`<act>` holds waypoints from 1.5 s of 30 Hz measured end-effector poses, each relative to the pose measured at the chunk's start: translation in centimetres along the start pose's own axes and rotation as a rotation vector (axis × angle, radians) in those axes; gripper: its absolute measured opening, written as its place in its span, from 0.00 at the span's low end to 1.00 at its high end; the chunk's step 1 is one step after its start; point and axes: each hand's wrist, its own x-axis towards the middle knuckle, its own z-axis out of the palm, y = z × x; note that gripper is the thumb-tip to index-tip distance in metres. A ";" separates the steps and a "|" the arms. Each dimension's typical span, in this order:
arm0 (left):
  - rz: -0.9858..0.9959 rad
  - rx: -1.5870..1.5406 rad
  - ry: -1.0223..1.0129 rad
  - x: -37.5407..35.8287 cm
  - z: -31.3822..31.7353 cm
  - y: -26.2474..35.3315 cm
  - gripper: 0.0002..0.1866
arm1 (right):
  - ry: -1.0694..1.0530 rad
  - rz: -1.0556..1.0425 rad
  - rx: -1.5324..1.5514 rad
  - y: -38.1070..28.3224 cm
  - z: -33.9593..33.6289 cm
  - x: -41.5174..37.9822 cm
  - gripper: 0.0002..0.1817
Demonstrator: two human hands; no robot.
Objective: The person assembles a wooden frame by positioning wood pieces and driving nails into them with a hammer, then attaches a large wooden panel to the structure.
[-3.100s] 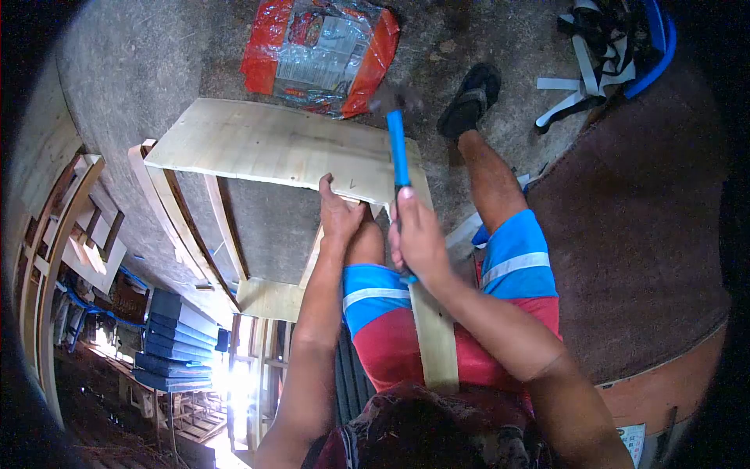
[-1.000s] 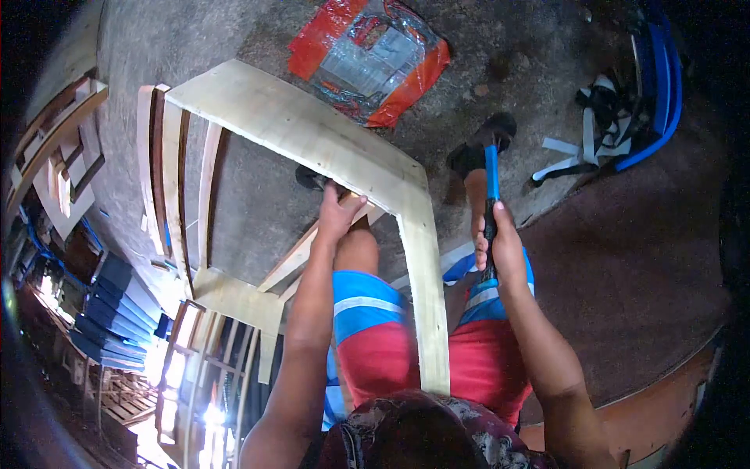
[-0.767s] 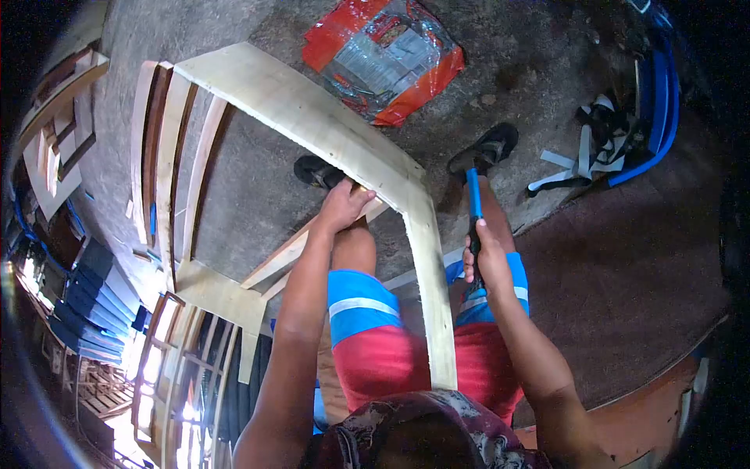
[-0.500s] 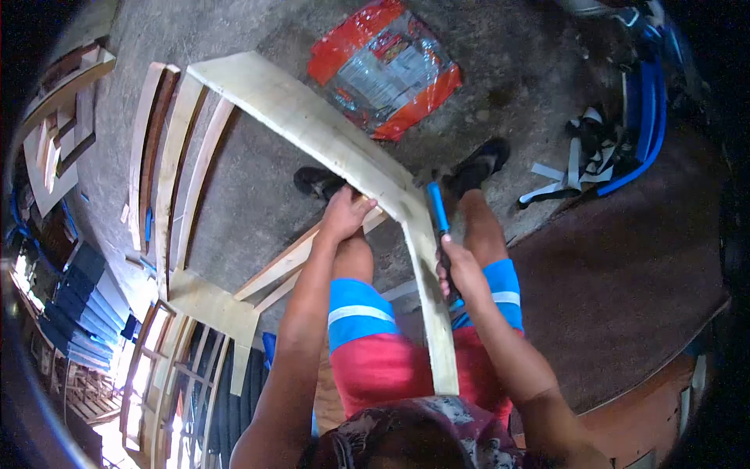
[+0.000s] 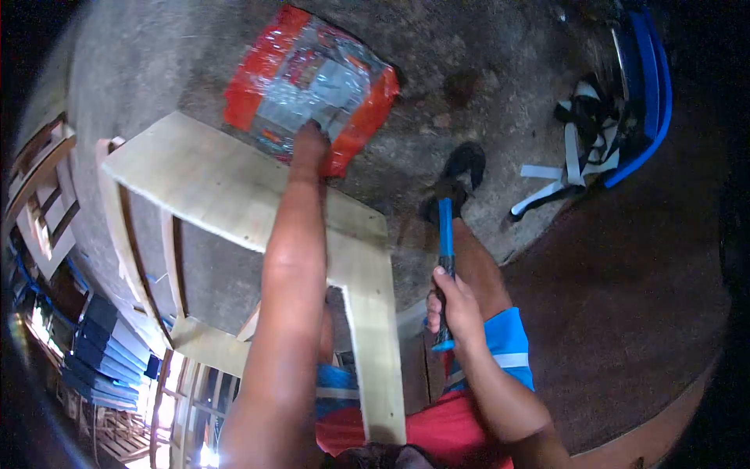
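Note:
My right hand [image 5: 455, 306] is wrapped round the black grip of a hammer [image 5: 446, 227] with a blue shaft. Its head is hard to make out against the dark shoe behind it. My left hand [image 5: 310, 148] reaches over the wooden frame to the red and clear plastic bag [image 5: 362, 117] on the floor. The fingertips are at the bag, but shadow and blur hide how they are closed. A pale plywood panel [image 5: 203, 168], part of the frame, runs across in front of me, and its narrow leg [image 5: 379, 367] comes down between my thighs.
Curved wooden slats [image 5: 125, 227] join the panel to another plywood piece [image 5: 207, 344] at the left. White and black strips [image 5: 574, 148] lie by a blue curved edge [image 5: 660, 117] at the right. A brown sheet [image 5: 617, 313] covers the floor at right.
My left hand has let go of the frame's underside and moved forward to the plastic bag. The frame appears lower and further left in view. My right hand still grips the hammer.

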 end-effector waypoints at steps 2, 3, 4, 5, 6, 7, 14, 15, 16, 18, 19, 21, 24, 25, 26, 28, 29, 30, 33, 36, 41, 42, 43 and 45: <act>-0.102 -0.246 -0.043 1.1 3.3 -0.2 0.16 | -0.018 0.020 0.022 0.6 -0.8 0.4 0.18; -0.277 -0.465 -0.094 0.6 5.3 -1.9 0.17 | -0.015 0.015 0.073 0.8 -0.5 0.4 0.18; -0.334 -0.446 -0.102 -2.0 5.0 -1.6 0.17 | -0.029 0.010 0.113 1.0 0.1 0.3 0.18; -0.234 -0.060 0.077 -3.2 2.9 0.5 0.17 | -0.030 0.019 0.070 1.3 0.4 0.3 0.18; -0.108 0.324 0.237 -3.1 1.6 1.2 0.19 | -0.048 0.026 0.068 1.3 0.5 0.7 0.17; -0.127 0.337 0.246 -3.2 2.0 -0.5 0.19 | -0.051 0.075 0.058 1.5 0.6 0.8 0.17; -0.675 -0.419 0.280 -2.0 0.0 -1.7 0.16 | -0.054 0.167 -0.002 2.3 1.7 1.4 0.17; -0.625 -0.415 0.314 -1.8 0.0 -2.2 0.15 | -0.056 0.143 -0.033 2.5 1.7 1.5 0.17; -0.695 -0.416 0.347 -0.7 1.7 -3.6 0.18 | -0.045 0.128 -0.029 2.8 1.6 1.5 0.17; -0.830 -0.379 0.245 -0.9 2.7 -4.8 0.24 | -0.079 0.088 0.000 3.0 1.5 1.7 0.16; -0.870 -0.363 0.113 -0.6 1.7 -4.7 0.28 | -0.092 0.093 0.026 3.0 1.5 1.8 0.16; -0.783 -0.387 0.226 -2.1 -0.6 -3.6 0.29 | -0.076 0.055 -0.042 3.1 1.8 1.9 0.16; -0.477 -0.267 0.317 -0.5 4.5 -6.9 0.12 | -0.002 0.091 -0.041 2.9 1.8 1.9 0.17; -0.461 -0.284 0.314 -0.3 4.0 -6.5 0.12 | -0.005 0.076 -0.019 3.0 1.8 2.0 0.17; -0.447 -0.238 0.227 -0.6 3.1 -6.3 0.12 | -0.016 0.068 -0.001 3.1 1.8 2.1 0.17; -0.434 -0.187 0.149 -0.7 2.0 -5.8 0.12 | -0.013 0.065 -0.004 3.2 1.7 2.3 0.17; -0.432 -0.173 0.112 -0.6 1.8 -5.7 0.12 | -0.009 0.069 -0.007 3.2 1.7 2.4 0.17; -0.430 -0.160 0.073 -0.6 1.7 -5.4 0.12 | -0.008 0.067 -0.006 3.2 1.6 2.5 0.17; -0.494 -0.152 0.058 -1.6 -0.3 -3.7 0.13 | -0.041 0.056 -0.035 3.5 1.5 2.6 0.18; -0.629 -0.372 0.178 -3.2 -0.8 -3.2 0.12 | -0.050 0.056 -0.100 3.9 0.9 2.8 0.18; -0.453 -1.173 0.162 -9.0 -11.3 3.2 0.13 | -0.051 -0.161 -0.461 4.1 -2.2 0.8 0.19; -0.369 -1.159 0.125 -10.1 -13.6 4.2 0.14 | -0.092 -0.222 -0.512 3.9 -3.6 0.0 0.19; -0.257 -1.441 0.117 -12.8 -17.1 5.6 0.17 | -0.167 -0.177 -0.422 4.1 -5.8 -0.3 0.21; 0.042 -1.926 -0.009 -17.8 -22.4 6.6 0.20 | 0.059 -0.331 -0.550 4.0 -6.9 -6.7 0.22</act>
